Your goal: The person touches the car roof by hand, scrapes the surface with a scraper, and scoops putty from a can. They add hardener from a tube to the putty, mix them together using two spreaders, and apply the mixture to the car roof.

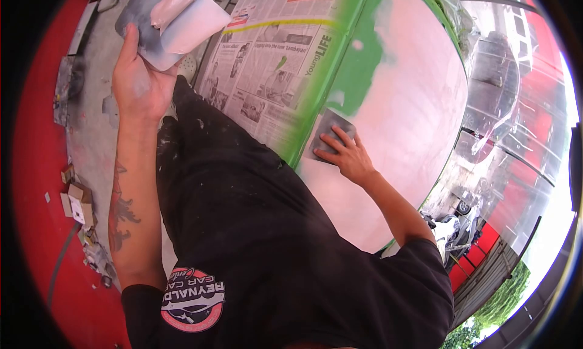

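My left hand (146, 88) grips a grey, white-smeared flat plate (193, 36) with a lump of pinkish paste (174, 6) on it, high at the left of the head view. Near the middle, my right hand (352, 157) holds a dark grey flat sheet (333, 132) against the panel, its fingers spread over the sheet and its thumb hidden. The curved panel (413, 100) is coated pale pink and white, with green (364, 63) showing along its left side.
Taped newspaper (267, 75) covers the area left of the green edge. Small boxes (78, 203) and scraps lie by the red surface (36, 227) at the left. Transparent sheeting (492, 94) stands beyond the panel at the right, with vehicle parts (455, 230) below it.
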Demonstrator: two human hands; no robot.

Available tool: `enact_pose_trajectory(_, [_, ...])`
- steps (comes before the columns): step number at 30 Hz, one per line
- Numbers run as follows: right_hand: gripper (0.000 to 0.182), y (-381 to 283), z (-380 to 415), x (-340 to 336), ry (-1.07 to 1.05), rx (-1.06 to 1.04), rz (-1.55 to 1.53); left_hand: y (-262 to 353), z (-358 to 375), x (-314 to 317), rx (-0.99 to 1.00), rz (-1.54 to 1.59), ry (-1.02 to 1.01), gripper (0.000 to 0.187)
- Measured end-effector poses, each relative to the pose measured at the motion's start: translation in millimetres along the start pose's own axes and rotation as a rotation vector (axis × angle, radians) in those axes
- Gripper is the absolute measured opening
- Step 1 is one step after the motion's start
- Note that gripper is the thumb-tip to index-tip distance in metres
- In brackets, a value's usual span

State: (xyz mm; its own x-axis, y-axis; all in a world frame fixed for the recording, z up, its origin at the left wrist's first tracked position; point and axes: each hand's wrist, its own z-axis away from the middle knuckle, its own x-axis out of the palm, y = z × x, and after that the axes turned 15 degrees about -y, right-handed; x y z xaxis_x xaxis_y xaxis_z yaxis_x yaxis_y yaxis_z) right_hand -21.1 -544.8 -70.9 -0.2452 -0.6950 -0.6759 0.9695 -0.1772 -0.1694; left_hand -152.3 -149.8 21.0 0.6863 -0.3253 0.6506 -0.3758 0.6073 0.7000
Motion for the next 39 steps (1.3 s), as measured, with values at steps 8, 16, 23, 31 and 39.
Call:
enact_pose_trajectory(8, [0.056, 20.1, 45.6, 26.7, -0.069, 0.076, -0.002, 4.0, -4.1, -9.8, 0.003, 0.025, -0.020, 0.043])
enact_pose_trajectory(16, [0.057, 38.2, 51.5, -13.0, -0.033, 0.086, -0.012, 7.0, 0.1, -32.3, 0.003, 0.038, 0.030, 0.043])
enact_pose_trajectory(23, [0.061, 42.0, -7.2, -25.7, 0.072, 0.035, 0.021, 9.5, 2.8, -37.7, 0.017, 0.044, 0.043, 0.044])
enact_pose_trajectory(31, [0.055, 42.6, -22.3, -25.9, 0.061, 0.003, 0.028, 13.1, 2.9, -42.5, 0.031, 0.030, 0.029, 0.044])
enact_pose_trajectory(39, [0.068, 37.6, -8.8, -6.9, 0.011, 0.031, 0.033, 12.1, 2.9, -25.5, 0.018, 0.030, 0.033, 0.044])
